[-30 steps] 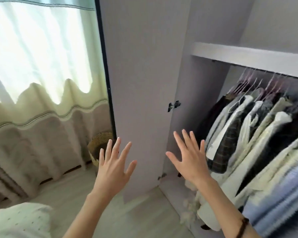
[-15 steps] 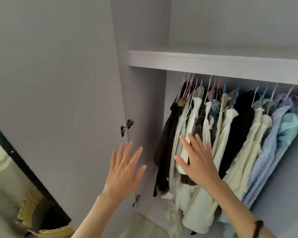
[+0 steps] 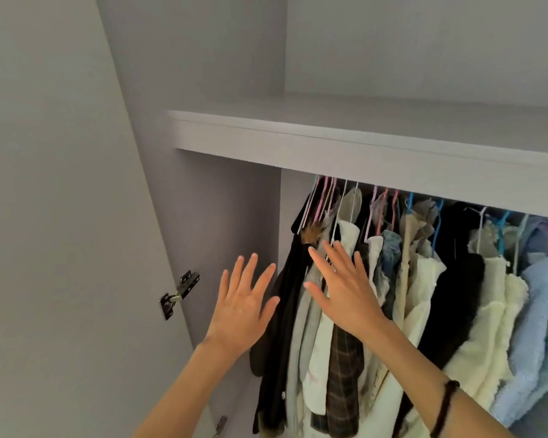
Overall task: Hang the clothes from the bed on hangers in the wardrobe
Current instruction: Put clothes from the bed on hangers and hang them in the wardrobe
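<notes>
Pale grey panel walls (image 3: pixel 393 42), white shelf (image 3: pixel 361 147), metal hinge (image 3: pixel 179 294), perhaps daylight

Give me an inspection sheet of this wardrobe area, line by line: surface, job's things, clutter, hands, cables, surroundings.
Surface: shelf above the clothes; nothing seen on its visible edge.
Job's things: hanging clothes packed along the rail on pink, white and blue hangers; no bed and no loose garment in view.
Clutter: nothing seen.
Hands: left hand open, fingers spread, empty, in front of the wardrobe's inner side wall; right hand open, empty, in front of the leftmost garments; contact cannot be told.
Cables: nothing seen.
Surroundings: open wardrobe door at left with a metal hinge; dark band on the right wrist.
</notes>
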Tool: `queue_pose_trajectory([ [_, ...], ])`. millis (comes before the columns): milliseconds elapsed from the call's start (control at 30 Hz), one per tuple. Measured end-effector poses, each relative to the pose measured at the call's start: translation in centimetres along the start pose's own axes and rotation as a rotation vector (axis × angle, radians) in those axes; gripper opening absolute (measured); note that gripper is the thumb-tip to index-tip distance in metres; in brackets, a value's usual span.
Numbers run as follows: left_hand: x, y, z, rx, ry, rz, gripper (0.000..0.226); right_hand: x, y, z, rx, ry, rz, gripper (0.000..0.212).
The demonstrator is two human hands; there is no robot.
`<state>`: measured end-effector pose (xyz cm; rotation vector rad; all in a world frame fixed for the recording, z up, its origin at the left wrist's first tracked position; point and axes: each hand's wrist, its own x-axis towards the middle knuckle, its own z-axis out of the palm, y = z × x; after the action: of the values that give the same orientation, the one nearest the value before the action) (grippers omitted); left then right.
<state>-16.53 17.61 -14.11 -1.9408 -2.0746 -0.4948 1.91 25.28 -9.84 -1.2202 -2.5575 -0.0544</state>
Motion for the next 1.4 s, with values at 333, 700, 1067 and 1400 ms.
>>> queue_pose_trajectory([
  [333,5.7,0.7,3.9,-0.097,-0.032,0.027,0.045,7.1,2.6,3.0,-0.125,0.002,-0.161,0.051],
  [700,8.3,0.0,5.9,-0.230,-0.058,0.177,0.048,6.3,3.9,4.8,-0.009,0.248,-0.119,0.040],
  [1067,12.7,0.4,4.8,-0.468,0.026,-0.120,0.022,6.0,4.3,4.9,0.005,0.266,-0.068,0.039],
  [1400,15.8,-0.6,4.3,-0.778,0.127,-0.265,0.021,6.3,4.2,5.4,-0.011,0.301,-0.063,0.036],
])
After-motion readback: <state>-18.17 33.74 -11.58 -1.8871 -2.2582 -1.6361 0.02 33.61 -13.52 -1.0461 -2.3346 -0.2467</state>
